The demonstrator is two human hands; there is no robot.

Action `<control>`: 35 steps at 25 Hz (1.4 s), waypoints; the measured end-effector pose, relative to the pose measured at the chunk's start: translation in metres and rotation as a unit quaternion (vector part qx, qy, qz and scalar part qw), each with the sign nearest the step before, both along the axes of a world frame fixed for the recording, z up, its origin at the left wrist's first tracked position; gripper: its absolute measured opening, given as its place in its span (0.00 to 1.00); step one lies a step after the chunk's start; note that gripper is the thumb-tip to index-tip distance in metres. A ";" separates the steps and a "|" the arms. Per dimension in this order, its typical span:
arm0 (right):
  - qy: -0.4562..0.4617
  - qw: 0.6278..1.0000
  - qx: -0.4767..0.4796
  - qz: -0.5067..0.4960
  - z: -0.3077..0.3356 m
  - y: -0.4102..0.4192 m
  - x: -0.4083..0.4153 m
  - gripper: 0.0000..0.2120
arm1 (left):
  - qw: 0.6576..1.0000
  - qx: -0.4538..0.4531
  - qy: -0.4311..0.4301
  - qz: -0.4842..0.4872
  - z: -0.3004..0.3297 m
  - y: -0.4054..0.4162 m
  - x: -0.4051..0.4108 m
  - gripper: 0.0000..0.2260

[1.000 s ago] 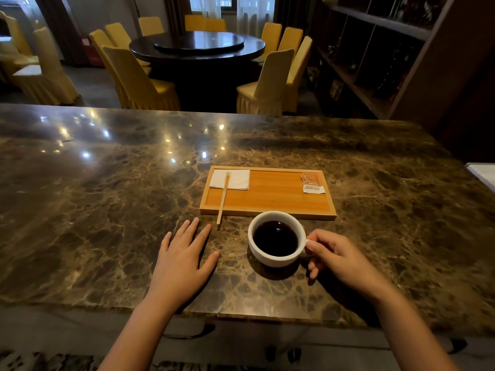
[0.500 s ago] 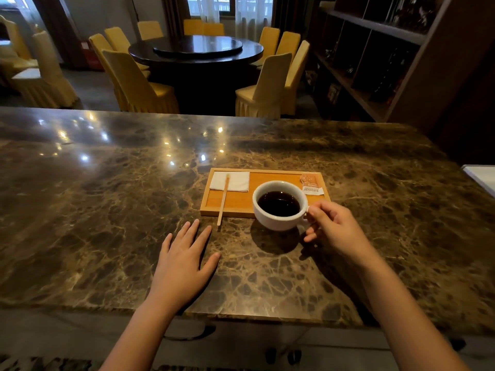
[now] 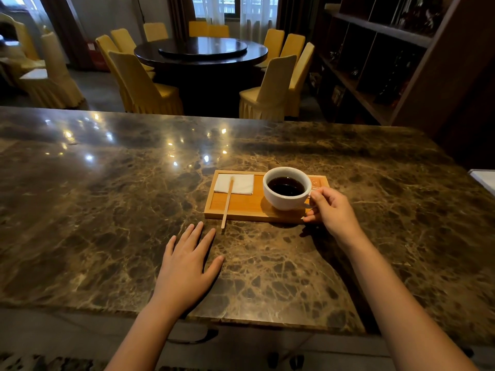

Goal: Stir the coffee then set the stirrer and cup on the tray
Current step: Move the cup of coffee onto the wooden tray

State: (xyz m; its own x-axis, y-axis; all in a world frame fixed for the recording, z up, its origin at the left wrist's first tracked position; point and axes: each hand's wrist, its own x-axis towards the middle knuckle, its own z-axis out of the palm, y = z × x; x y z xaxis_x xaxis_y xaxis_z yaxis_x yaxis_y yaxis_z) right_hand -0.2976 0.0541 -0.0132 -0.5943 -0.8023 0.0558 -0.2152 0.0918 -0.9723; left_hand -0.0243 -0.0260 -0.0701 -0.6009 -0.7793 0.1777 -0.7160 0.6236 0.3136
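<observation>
A white cup [image 3: 286,200] of dark coffee is over the right half of the wooden tray [image 3: 241,207]; whether it touches the tray I cannot tell. My right hand [image 3: 330,210] grips its handle from the right. A thin wooden stirrer [image 3: 227,202] lies across a white napkin [image 3: 242,184] on the tray's left side, its near end sticking out over the tray's front rim. My left hand [image 3: 187,269] rests flat on the marble counter [image 3: 107,210], fingers spread, just in front of the stirrer's tip and holding nothing.
A small sachet [image 3: 317,183] lies at the tray's far right corner, mostly hidden behind the cup. A white object [image 3: 484,180] sits at the counter's right edge. Beyond the counter stand a round dark table [image 3: 201,52] and yellow chairs; dark shelving [image 3: 388,49] lines the right.
My right hand has carried the cup from the counter in front of the tray up and forward over the tray's right half. My left hand has stayed flat on the counter.
</observation>
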 end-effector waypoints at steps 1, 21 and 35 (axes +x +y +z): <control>0.001 1.000 0.003 -0.001 -0.001 -0.001 -0.001 0.10 | 1.000 -0.001 -0.001 0.000 0.000 0.000 0.000 0.32; -0.008 0.993 0.106 -0.046 0.009 -0.033 -0.018 0.09 | 1.000 -0.004 -0.002 0.001 0.000 0.000 -0.001 0.31; 0.122 0.976 0.121 -0.131 0.012 -0.013 -0.015 0.11 | 1.000 0.001 0.001 -0.005 0.001 0.000 -0.001 0.32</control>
State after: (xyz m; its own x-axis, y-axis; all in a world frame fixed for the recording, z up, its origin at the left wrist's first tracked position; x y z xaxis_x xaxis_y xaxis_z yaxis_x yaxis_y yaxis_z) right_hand -0.3126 0.0412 -0.0010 -0.7743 -0.6310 0.0482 -0.3749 0.3961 -0.8382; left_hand -0.0249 -0.0258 -0.0692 -0.6083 -0.7736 0.1772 -0.7089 0.6300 0.3170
